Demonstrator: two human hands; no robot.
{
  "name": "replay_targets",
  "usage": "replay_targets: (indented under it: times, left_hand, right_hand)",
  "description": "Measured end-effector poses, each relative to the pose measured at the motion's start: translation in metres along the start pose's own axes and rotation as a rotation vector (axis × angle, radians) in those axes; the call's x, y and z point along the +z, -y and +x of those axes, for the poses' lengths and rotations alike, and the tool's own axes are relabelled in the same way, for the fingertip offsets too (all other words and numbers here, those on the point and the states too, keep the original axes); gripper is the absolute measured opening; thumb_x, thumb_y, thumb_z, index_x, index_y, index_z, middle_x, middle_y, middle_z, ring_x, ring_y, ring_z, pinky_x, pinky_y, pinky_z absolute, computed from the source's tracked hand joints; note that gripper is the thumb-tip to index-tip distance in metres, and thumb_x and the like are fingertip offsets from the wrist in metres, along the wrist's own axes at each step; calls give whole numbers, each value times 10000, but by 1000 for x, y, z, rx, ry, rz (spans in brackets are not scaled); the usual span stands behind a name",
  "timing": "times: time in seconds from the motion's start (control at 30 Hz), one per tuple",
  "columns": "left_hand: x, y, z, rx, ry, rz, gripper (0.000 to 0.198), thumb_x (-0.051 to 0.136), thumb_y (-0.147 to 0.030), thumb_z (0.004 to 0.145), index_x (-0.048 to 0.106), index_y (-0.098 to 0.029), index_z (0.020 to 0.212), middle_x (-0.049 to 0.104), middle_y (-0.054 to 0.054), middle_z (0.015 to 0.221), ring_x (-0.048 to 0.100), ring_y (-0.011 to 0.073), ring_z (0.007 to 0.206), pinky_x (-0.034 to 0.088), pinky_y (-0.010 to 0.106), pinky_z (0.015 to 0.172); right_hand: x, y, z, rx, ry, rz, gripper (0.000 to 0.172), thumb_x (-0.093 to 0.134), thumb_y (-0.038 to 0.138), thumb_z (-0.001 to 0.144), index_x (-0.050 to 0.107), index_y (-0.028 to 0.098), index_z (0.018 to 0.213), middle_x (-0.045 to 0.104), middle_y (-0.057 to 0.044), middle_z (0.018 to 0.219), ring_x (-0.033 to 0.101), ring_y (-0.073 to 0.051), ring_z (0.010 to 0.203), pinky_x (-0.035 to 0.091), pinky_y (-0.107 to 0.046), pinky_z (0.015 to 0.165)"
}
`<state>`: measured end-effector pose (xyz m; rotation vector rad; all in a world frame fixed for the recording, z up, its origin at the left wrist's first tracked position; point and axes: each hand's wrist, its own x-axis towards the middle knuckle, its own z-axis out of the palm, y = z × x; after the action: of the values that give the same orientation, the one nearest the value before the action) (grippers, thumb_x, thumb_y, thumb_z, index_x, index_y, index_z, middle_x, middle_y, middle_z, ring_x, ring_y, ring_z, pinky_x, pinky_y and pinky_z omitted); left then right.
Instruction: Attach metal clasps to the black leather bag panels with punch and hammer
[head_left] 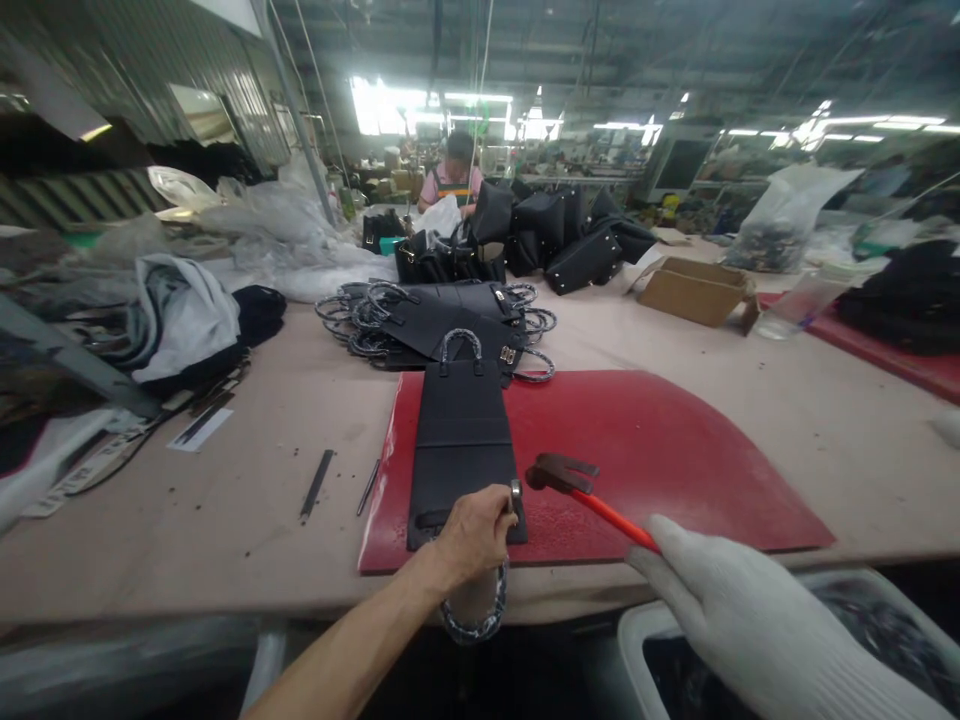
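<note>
A black bag panel [459, 425] with a wrapped handle at each end lies flat on the red mat [637, 440]. Its near handle [475, 622] hangs over the table edge. My bare left hand [477, 530] is closed at the panel's lower right corner, gripping a short metal punch [516, 491] whose silver top shows above the fingers; its lower end is hidden. My right hand [697, 570], in a white glove, is wrapped round the orange handle of a claw hammer [562, 473]. The hammer head is held right of the punch, apart from it.
Behind the mat lies a stack of black panels [442, 310] with wrapped handles. Black bags [555, 225] and a person [454, 180] are farther back. A cardboard box [694, 290] stands right. Thin metal tools [316, 485] lie left; a white bin [637, 640] sits below the edge.
</note>
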<state>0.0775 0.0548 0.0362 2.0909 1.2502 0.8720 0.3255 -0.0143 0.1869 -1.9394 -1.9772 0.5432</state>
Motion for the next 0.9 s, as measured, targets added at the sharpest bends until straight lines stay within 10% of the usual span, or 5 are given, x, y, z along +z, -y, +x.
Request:
replay_targets:
  times: [0.33, 0.6, 0.77, 0.9]
  left_hand:
    - [-6, -6, 0, -3, 1, -41, 143, 570, -82, 857, 548, -216, 903, 647, 32, 878, 618, 190, 794, 485, 296, 746]
    - [-2, -6, -6, -17, -29, -114, 115, 553, -145, 930, 601, -221, 1001, 681, 55, 1030, 647, 204, 943, 522, 332, 890]
    - [3, -8, -5, -86, -186, -369, 148, 562, -166, 928, 666, -197, 1029, 731, 86, 1100, 677, 213, 1023, 532, 380, 978]
    - [-30, -7, 2, -369, -445, -647, 282, 589, -405, 971, 707, -157, 1037, 758, 105, 1050, 726, 209, 925, 604, 369, 858]
  right_hand:
    - [61, -64, 56, 87, -131, -501, 335, 362, 337, 1017, 620, 164, 1142, 718, -149, 1019, 700, -298, 839, 475, -381, 688]
    - [151, -12, 66, -537, -168, -79, 455, 545, 226, 910, 554, 179, 1363, 599, -150, 1384, 552, -308, 1288, 403, -525, 1145]
    - [177, 0, 66, -505, -159, -31, 460, 509, 182, 932, 563, 160, 1388, 585, -167, 1416, 525, -334, 1324, 301, -620, 1200]
    - [172, -1, 66, -481, -124, -23, 468, 577, 195, 920, 591, 182, 1388, 590, -124, 1425, 523, -327, 1321, 301, -583, 1217]
